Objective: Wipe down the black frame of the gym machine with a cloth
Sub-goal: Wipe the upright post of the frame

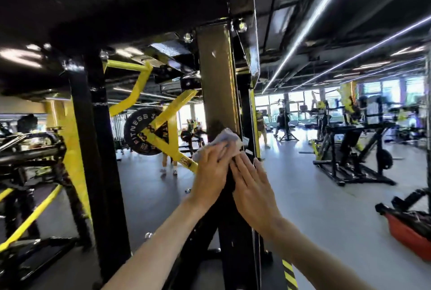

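The left hand [211, 168] lies with its fingers nearly straight against the front face of the black frame [217, 79], an upright post that runs up from between the two forearms to a crossbeam overhead. Under those fingers it presses a pale cloth [225, 136] onto the post. The cloth is bunched; part of it shows just past the fingertips and part sticks out at the outer side of the hand, towards the little finger. Whether the thumb hooks under the cloth cannot be told.

The right hand [251, 194] holds nothing. Its fingers are straight and close together, laid flat along the right edge of the same post, just below and beside the left hand, with the fingertips almost touching the cloth's lower corner. The post's glossy face above both hands shows small pale flecks, and two bolts [242, 26] sit where it meets the beam.

Beyond the left hand, a black weight plate [140, 131] marked FITNESS hangs on a yellow arm [168, 124]. Farther left stands a second black upright [93, 126]. Well off to the right of the right hand, other black and yellow machines [354, 149] stand on the grey floor [291, 184], and a red object [408, 231] lies low near the edge.
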Demonstrator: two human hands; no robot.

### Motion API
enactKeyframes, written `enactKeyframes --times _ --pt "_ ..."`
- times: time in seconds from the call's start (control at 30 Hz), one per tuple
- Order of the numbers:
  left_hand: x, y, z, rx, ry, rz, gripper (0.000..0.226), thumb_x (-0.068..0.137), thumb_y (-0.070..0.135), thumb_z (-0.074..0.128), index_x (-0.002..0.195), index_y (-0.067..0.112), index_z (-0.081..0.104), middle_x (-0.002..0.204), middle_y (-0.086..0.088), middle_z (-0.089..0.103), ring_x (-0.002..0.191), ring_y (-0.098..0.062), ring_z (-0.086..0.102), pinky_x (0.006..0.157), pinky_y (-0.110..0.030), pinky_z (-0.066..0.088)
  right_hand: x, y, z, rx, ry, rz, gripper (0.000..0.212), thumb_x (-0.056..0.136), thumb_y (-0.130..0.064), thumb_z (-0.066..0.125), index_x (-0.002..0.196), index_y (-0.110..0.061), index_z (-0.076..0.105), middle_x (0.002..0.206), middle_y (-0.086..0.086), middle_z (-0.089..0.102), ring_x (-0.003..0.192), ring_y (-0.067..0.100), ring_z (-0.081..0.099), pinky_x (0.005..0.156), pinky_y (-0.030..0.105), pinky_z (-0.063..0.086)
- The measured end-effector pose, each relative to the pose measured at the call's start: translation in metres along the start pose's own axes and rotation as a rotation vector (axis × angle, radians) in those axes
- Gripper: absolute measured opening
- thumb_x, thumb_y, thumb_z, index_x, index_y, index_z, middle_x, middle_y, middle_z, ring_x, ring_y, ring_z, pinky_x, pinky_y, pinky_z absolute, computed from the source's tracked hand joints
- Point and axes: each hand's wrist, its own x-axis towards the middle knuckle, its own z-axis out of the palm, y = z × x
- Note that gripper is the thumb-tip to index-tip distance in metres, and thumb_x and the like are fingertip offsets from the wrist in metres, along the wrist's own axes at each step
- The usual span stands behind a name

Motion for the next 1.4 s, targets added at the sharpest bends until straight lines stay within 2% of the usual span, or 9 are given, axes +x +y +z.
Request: enactKeyframes --times 0.1,0.23,0.3,0.47,0.67,0.87,1.07,1.27,1.4 --pt "0.032 -0.023 0.001 -0.018 -0.11 0.113 0.043 0.099 0.007 0.041 0.141 0.002 0.043 0.152 -0.01 0.034 0.138 -0.025 0.033 0.115 -0.034 0.024 -0.002 -0.003 0.003 -0.096 -0.008 -0.005 0.054 0.087 -0.012 0.042 0.138 0.003 0.046 0.148 0.02 0.041 0.141 0.03 0.032 0.12 0.044 0.01" --pt "0.091 -0.033 0.0 0.003 -0.193 -0.042 0.053 0.104 0.018 0.031 0.152 0.016 0.011 0.159 0.002 0.002 0.147 -0.013 -0.006 0.117 -0.028 -0.014 0.002 -0.011 0.003 -0.183 0.031 -0.005 0.052 0.089 -0.018 0.044 0.136 0.005 0.048 0.144 0.022 0.045 0.139 0.031 0.037 0.119 0.042 0.01" --pt "0.082 -0.028 0.002 0.026 -0.199 -0.041 0.055 0.102 0.015 0.033 0.153 0.014 0.01 0.159 0.001 0.001 0.148 -0.014 -0.005 0.118 -0.028 -0.011 0.002 -0.011 0.006 -0.194 0.033 -0.018 0.053 0.091 -0.02 0.042 0.136 0.007 0.046 0.143 0.024 0.044 0.138 0.032 0.038 0.118 0.043 0.014" --pt "0.055 -0.046 0.0 0.075 -0.312 0.273 0.059 0.097 0.013 0.031 0.152 0.016 0.009 0.159 -0.002 0.01 0.147 -0.012 -0.001 0.118 -0.035 0.002 0.001 -0.001 0.006 -0.273 0.024 -0.117 0.059 0.09 -0.024 0.044 0.14 0.008 0.04 0.144 0.028 0.041 0.139 0.039 0.031 0.118 0.046 0.015" --pt "0.121 -0.035 -0.006 -0.068 -0.209 -0.135 0.054 0.104 0.019 0.027 0.152 0.017 0.003 0.16 0.001 -0.003 0.146 -0.008 -0.008 0.118 -0.027 -0.011 0.0 0.005 0.008 -0.307 0.012 -0.131 0.07 0.086 -0.032 0.057 0.142 0.006 0.037 0.146 0.023 0.04 0.141 0.035 0.024 0.118 0.046 0.011" --pt "0.09 -0.053 -0.012 -0.004 -0.341 0.133 0.059 0.103 0.015 0.035 0.152 0.017 0.002 0.159 0.0 -0.002 0.147 -0.007 -0.008 0.117 -0.024 -0.01 -0.002 0.013 0.004 -0.33 -0.043 -0.187 0.07 0.091 -0.03 0.046 0.146 0.008 0.026 0.152 0.025 0.027 0.144 0.037 0.018 0.12 0.048 0.0" --pt "0.139 -0.041 -0.009 -0.118 -0.225 -0.185 0.054 0.105 0.027 0.025 0.153 0.018 0.001 0.159 0.003 -0.008 0.146 -0.007 -0.011 0.117 -0.025 -0.013 -0.013 0.017 0.015 -0.252 -0.045 -0.154 0.067 0.096 -0.031 0.027 0.15 0.005 0.012 0.158 0.024 0.003 0.148 0.034 0.004 0.121 0.046 -0.003" --pt "0.071 -0.039 -0.007 -0.052 -0.338 0.042 0.053 0.104 0.023 0.027 0.151 0.017 0.002 0.158 0.002 -0.005 0.145 -0.004 -0.014 0.116 -0.022 -0.014 -0.031 0.021 0.016 -0.252 -0.017 -0.236 0.061 0.094 -0.03 0.036 0.146 0.0 0.03 0.16 0.019 -0.003 0.149 0.028 -0.003 0.12 0.042 -0.005" --pt "0.145 -0.053 -0.012 -0.11 -0.259 -0.127 0.053 0.106 0.027 0.023 0.152 0.018 -0.001 0.161 -0.001 -0.005 0.144 -0.003 -0.014 0.116 -0.026 -0.013 0.001 0.026 0.008 -0.208 -0.018 -0.133 0.064 0.095 -0.032 0.03 0.15 0.0 0.022 0.159 0.017 0.012 0.148 0.026 0.01 0.12 0.041 -0.001"
